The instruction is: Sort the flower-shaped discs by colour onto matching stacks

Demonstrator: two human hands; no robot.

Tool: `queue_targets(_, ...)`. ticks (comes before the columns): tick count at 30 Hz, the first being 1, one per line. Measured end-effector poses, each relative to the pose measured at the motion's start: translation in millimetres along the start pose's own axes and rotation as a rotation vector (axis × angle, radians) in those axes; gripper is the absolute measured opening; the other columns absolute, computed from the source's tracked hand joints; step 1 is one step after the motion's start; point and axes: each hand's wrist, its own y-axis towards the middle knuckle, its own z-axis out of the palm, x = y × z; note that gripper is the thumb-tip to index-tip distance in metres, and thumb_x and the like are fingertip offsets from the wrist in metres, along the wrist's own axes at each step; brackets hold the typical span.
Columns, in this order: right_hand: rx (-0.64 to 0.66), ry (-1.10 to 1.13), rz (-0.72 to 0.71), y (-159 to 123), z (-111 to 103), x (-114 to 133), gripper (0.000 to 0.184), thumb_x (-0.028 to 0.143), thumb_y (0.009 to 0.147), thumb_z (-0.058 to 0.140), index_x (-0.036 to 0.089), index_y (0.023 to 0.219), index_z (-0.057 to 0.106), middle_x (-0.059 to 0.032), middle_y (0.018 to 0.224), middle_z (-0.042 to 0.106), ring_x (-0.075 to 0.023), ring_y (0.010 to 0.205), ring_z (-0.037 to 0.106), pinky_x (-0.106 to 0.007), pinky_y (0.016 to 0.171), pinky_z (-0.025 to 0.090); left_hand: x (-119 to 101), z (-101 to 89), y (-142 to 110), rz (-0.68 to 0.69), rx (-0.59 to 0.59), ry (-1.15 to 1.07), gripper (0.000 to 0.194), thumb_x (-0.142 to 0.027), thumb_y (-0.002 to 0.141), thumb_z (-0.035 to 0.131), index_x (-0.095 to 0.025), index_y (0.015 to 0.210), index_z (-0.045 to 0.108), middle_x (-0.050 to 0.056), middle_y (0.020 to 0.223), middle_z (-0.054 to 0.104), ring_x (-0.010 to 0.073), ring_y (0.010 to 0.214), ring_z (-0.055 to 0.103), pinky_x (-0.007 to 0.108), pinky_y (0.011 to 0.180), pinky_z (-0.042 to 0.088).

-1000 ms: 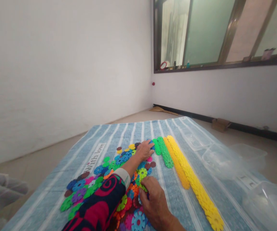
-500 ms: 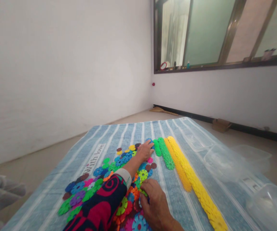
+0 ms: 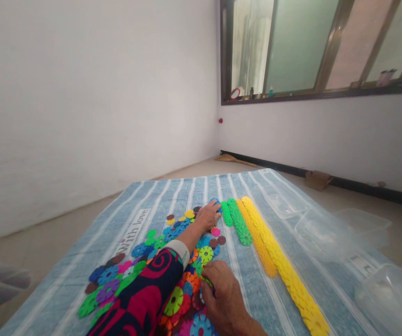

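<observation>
Blue notched snowflake discs (image 3: pixel 216 200) lie at the far end of a mixed-colour disc pile (image 3: pixel 206 254), just left of the short green row (image 3: pixel 226 213). On my head view, the left hand (image 3: pixel 208 216) rests bent fingers on them; I cannot tell whether it pinches. The right hand (image 3: pixel 224 291) curls over a yellow-green disc (image 3: pixel 207 282), its grip hidden from me. Farther right, overlapping yellow rows (image 3: pixel 285 270) and clear plastic containers (image 3: pixel 322 235) lie on the cloth-covered table (image 3: pixel 264 303).

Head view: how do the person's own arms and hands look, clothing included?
The left sleeve is dark navy with magenta swirls and patches, ending in a pale cuff. The left hand and right hand are ungloved; no right sleeve is in view.
</observation>
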Motion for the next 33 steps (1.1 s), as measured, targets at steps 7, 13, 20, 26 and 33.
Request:
queue_targets(7, 0.010, 0.000, -0.003, -0.1, 0.0, -1.4, 0.020, 0.004, 0.077, 0.047, 0.022, 0.082, 0.054, -0.0033, 0.081, 0.060, -0.0184, 0.081, 0.056, -0.028, 0.072, 0.044, 0.1, 1.6, 6.8, -0.023, 0.002, -0.004, 0.031, -0.025, 0.088, 0.051, -0.023, 0.119, 0.055, 0.008, 0.138, 0.047, 0.0225, 0.120, 0.053, 0.036, 0.099, 0.044)
queue_targets(13, 0.027, -0.003, -0.001, 0.9, -0.8, -1.7, 0.021, 0.003, 0.077, 0.046, 0.022, 0.082, 0.054, -0.0026, 0.079, 0.060, -0.0182, 0.081, 0.056, -0.028, 0.071, 0.044, 1.9, 4.1, 12.1, -0.036, -0.006, 0.005, 0.031, -0.027, 0.089, 0.050, -0.023, 0.119, 0.055, 0.008, 0.141, 0.046, 0.0233, 0.119, 0.055, 0.038, 0.099, 0.045)
queue_targets(20, -0.003, -0.025, -0.025, 1.7, -0.1, -0.6, 0.021, 0.003, 0.075, 0.045, 0.021, 0.081, 0.054, -0.0028, 0.080, 0.059, -0.0172, 0.080, 0.055, -0.027, 0.071, 0.043, 1.1, 3.8, 10.1, -0.056, -0.036, 0.024, 0.035, -0.029, 0.089, 0.051, -0.024, 0.124, 0.052, 0.009, 0.143, 0.044, 0.0242, 0.122, 0.053, 0.040, 0.101, 0.043)
queue_targets(26, 0.014, -0.028, -0.018, 1.2, 2.0, -2.9, 0.022, 0.003, 0.072, 0.047, 0.021, 0.081, 0.053, -0.0026, 0.081, 0.060, -0.0175, 0.081, 0.055, -0.028, 0.071, 0.043, -0.9, -6.2, 4.7, -0.029, -0.094, 0.034, 0.036, -0.031, 0.090, 0.050, -0.021, 0.125, 0.053, 0.011, 0.142, 0.045, 0.0258, 0.127, 0.048, 0.042, 0.104, 0.040)
queue_targets(33, -0.001, -0.032, -0.027, 0.9, 1.1, -1.9, 0.020, 0.004, 0.074, 0.046, 0.021, 0.081, 0.053, -0.0025, 0.080, 0.059, -0.0173, 0.079, 0.054, -0.028, 0.069, 0.041, -10.1, -5.9, -0.2, 0.191, -0.104, 0.025, 0.040, -0.041, 0.081, 0.064, -0.020, 0.115, 0.062, 0.011, 0.137, 0.051, 0.0302, 0.132, 0.040, 0.045, 0.109, 0.033)
